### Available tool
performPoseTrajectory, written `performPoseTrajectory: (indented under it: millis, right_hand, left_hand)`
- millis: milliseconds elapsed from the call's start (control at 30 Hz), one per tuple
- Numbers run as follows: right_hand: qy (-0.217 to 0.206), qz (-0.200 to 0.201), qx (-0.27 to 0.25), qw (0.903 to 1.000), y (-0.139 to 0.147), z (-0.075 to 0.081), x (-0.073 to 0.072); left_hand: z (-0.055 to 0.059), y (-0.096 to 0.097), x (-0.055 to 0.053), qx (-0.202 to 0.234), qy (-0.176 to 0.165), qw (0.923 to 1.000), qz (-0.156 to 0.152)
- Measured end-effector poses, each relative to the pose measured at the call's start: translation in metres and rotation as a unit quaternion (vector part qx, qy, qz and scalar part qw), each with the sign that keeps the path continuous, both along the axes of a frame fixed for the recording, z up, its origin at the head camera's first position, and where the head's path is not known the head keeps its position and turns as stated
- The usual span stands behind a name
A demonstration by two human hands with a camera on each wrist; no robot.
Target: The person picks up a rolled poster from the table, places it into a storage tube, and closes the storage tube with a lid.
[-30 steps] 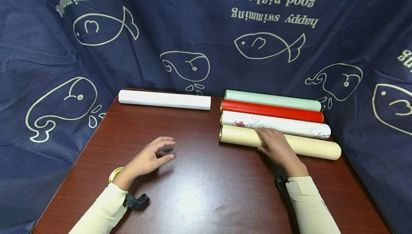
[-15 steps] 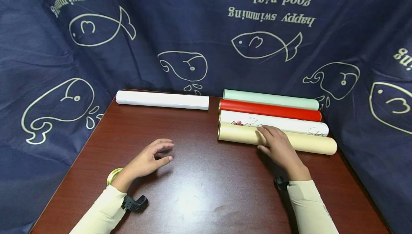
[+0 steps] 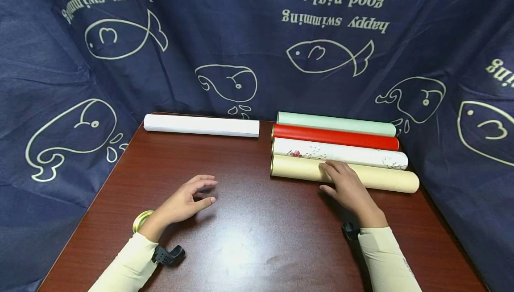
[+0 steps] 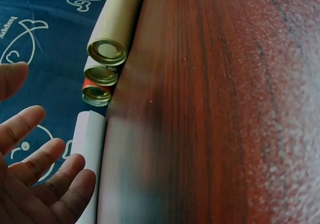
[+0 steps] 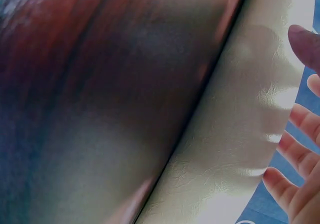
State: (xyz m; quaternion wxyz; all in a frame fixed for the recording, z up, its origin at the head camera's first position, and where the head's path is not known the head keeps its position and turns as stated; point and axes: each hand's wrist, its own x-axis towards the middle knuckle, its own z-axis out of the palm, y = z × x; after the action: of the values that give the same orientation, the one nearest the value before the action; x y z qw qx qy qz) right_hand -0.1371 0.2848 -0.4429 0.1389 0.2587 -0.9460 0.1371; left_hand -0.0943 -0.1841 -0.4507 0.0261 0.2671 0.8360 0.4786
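In the head view, a cream cardboard tube (image 3: 297, 167) lies nearest me at the right. My right hand (image 3: 348, 190) is over its middle with loosely bent, spread fingers. The right wrist view shows fingertips (image 5: 277, 181) overlapping the tube's edge, thumb apart from them. Behind it lie a white tube with plum-blossom print (image 3: 349, 154), a red tube (image 3: 335, 137) and a mint-green tube (image 3: 337, 123), side by side. My left hand (image 3: 185, 200) hovers over the table's left part, holding nothing, its fingers relaxed. Metal caps close the tube ends in the left wrist view.
A white paper roll (image 3: 201, 125) lies along the back left edge of the dark wooden table (image 3: 241, 211). Blue fabric (image 3: 225, 24) with fish and whale prints hangs behind and at both sides. A glossy light reflection shows on the tabletop.
The cream tube has moved slightly back against the blossom-print tube and lies more in line with it. My right fingers have loosened on it. The left hand has barely moved.
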Motion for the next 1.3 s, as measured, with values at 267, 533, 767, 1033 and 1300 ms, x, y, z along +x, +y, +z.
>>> performPoseTrajectory:
  millis: [267, 533, 767, 1033, 1300]
  right_hand:
    - [0.005, 0.012, -0.003, 0.9999, -0.001, 0.005, -0.004]
    - [-0.003, 0.032, -0.011, 0.9994, 0.01, 0.021, -0.018]
    - [-0.037, 0.051, 0.016, 0.9979, 0.025, 0.041, -0.04]
    - [-0.059, 0.058, 0.055, 0.9951, 0.031, 0.065, -0.078]
    - [-0.13, 0.033, 0.101, 0.9857, 0.035, 0.076, -0.132]
  left_hand:
    - [0.004, -0.005, -0.004, -0.001, 0.022, 0.9997, 0.013]
    - [0.017, -0.01, -0.026, -0.062, 0.045, 0.997, -0.006]
    - [0.029, -0.021, -0.056, -0.137, 0.059, 0.9885, -0.024]
    - [0.045, -0.025, -0.1, -0.248, 0.072, 0.9657, -0.029]
    - [0.048, -0.012, -0.152, -0.334, 0.072, 0.9397, 0.015]
